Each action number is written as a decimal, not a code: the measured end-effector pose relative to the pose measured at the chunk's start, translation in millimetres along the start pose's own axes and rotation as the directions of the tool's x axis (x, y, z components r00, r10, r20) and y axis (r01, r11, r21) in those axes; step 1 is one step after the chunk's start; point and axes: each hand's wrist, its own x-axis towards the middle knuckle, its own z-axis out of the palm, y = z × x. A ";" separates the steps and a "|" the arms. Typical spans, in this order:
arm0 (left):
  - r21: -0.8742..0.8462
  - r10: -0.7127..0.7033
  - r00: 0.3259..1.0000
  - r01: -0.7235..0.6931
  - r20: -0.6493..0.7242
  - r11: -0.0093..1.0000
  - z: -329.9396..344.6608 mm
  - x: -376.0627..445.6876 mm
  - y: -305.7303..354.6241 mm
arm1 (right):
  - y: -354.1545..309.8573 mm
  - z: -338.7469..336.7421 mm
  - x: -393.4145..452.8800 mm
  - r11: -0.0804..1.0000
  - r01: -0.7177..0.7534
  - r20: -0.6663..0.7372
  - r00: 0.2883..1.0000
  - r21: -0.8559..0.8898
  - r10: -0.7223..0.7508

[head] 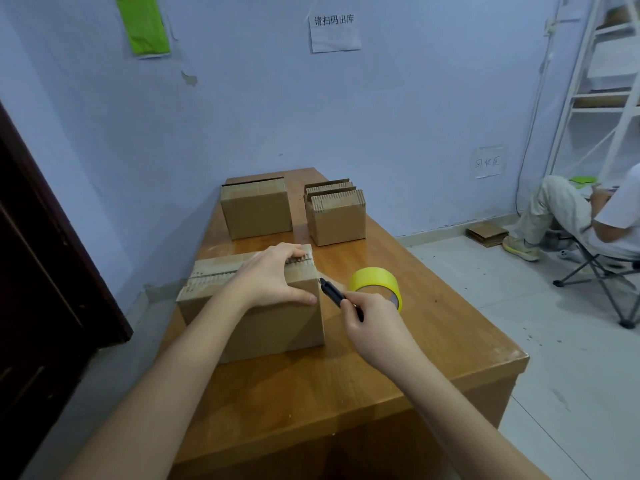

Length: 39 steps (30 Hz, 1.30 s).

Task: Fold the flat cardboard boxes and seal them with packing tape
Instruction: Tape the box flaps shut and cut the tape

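A wooden tabletop (398,358) carries a near cardboard box (256,323), a folded box (256,209) and a stack of flat boxes (336,214) at its far end. The left hand (277,275) lies spread on the near box's top right corner, fingers over the seam. The right hand (370,320) grips a black cutter (332,292), tip at that corner, beside the yellow tape roll (375,282).

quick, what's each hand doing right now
Left hand: open, pressing down on the top of the near box.
Right hand: closed, fingers gripping the black cutter by the box's corner.
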 end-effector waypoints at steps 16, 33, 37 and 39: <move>-0.030 -0.007 0.999 0.008 0.037 1.000 -0.5 2.0 -2.9 | 24.0 -35.7 11.1 0.950 -0.166 -0.041 0.982 0.264 0.183; 0.017 0.005 1.000 -0.005 0.013 1.000 -0.6 0.0 0.9 | 104.3 -45.6 32.7 0.905 -0.246 -0.269 0.898 0.348 0.347; 0.032 0.008 1.000 -0.008 0.010 0.999 -0.5 0.1 1.2 | 134.2 -30.0 33.5 0.916 -0.397 -0.240 0.896 -0.057 0.374; 0.032 0.009 1.000 -0.009 0.005 0.999 -0.3 0.1 0.5 | 142.9 -23.5 29.7 0.897 -0.390 -0.240 0.910 -0.209 0.339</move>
